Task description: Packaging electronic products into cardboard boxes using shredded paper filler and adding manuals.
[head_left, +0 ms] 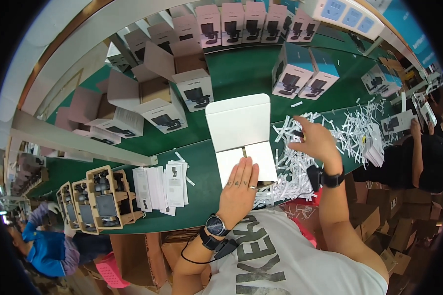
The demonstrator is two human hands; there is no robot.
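Note:
A white carton [238, 123] stands before me with its lid raised at the back and its two inner flaps folded in. My left hand [239, 189] lies flat across these flaps, fingers stretched out side by side. To the right, my right hand [316, 141] hovers over a heap of white paper strips [295, 164]. Its thumb and forefinger are spread apart, and I see nothing held between them. What is inside the carton is hidden by the flaps and my hand.
Left of the carton lie white leaflets [170, 184] and molded trays [106, 199] with black devices. Lidded cartons [165, 118] stand open behind them. Two closed blue-and-white boxes [293, 73] are at the back. Co-workers [47, 246] work at both sides.

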